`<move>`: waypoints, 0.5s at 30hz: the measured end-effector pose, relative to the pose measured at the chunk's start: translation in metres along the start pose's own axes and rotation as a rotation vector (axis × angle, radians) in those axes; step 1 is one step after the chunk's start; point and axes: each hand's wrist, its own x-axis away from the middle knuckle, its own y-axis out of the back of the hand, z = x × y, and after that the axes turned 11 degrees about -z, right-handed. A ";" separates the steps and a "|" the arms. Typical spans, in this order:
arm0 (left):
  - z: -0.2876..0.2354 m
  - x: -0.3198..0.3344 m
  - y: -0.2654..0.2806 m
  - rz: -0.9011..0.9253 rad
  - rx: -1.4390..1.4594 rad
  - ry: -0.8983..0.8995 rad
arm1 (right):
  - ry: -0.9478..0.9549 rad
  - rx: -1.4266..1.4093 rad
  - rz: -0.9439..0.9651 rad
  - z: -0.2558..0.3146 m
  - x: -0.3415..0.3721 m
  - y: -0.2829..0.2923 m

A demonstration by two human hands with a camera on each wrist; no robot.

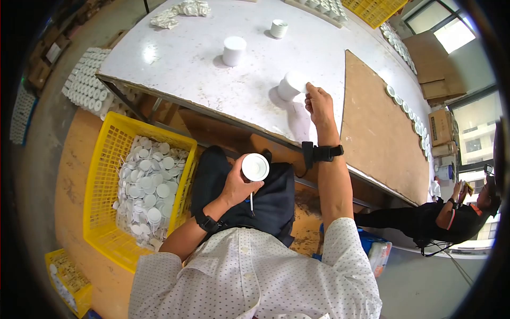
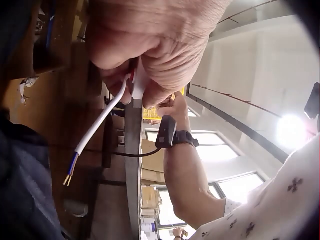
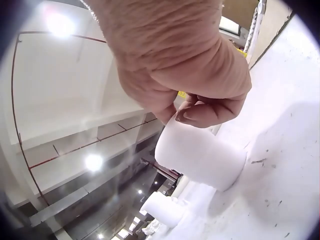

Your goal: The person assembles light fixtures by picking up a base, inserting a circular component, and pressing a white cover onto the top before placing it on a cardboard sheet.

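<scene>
Low in front of the body, my left hand (image 1: 238, 183) grips a white round light fitting (image 1: 255, 167), its open face turned up. A white cable (image 2: 97, 125) hangs from the fitting, with blue and brown wires and bare copper ends. Over the white table, my right hand (image 1: 320, 106) pinches the top edge of a smooth white cylinder (image 3: 195, 155) between thumb and fingers. In the right wrist view the cylinder's lower end is at the tabletop; whether the pinched edge is a separate sheet, I cannot tell.
Two more white cylinders (image 1: 234, 51) (image 1: 279, 28) stand on the table (image 1: 186, 69). A yellow crate (image 1: 101, 181) of white discs sits at left. A brown board (image 1: 382, 127) lies at right, beside a row of round white parts (image 1: 405, 107). Another person (image 1: 441, 220) stands far right.
</scene>
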 end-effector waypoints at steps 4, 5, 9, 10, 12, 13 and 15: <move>0.000 0.001 0.001 0.004 0.024 0.015 | -0.024 -0.084 0.019 0.000 0.001 0.004; -0.001 0.001 0.000 -0.003 0.021 0.020 | -0.032 -0.104 0.012 0.001 0.003 0.003; -0.004 0.002 0.001 -0.002 0.014 0.029 | -0.026 -0.168 0.027 0.003 0.007 0.002; -0.005 0.002 0.001 0.000 0.011 0.030 | -0.028 -0.170 0.025 0.004 0.009 0.003; -0.006 0.002 0.001 0.006 -0.009 0.029 | -0.035 -0.167 -0.020 0.006 0.015 0.006; -0.007 0.001 0.001 0.005 -0.010 0.030 | -0.036 -0.167 -0.020 0.004 0.017 0.009; -0.006 0.002 -0.001 -0.025 0.053 0.044 | -0.054 -0.226 -0.035 -0.001 0.022 0.018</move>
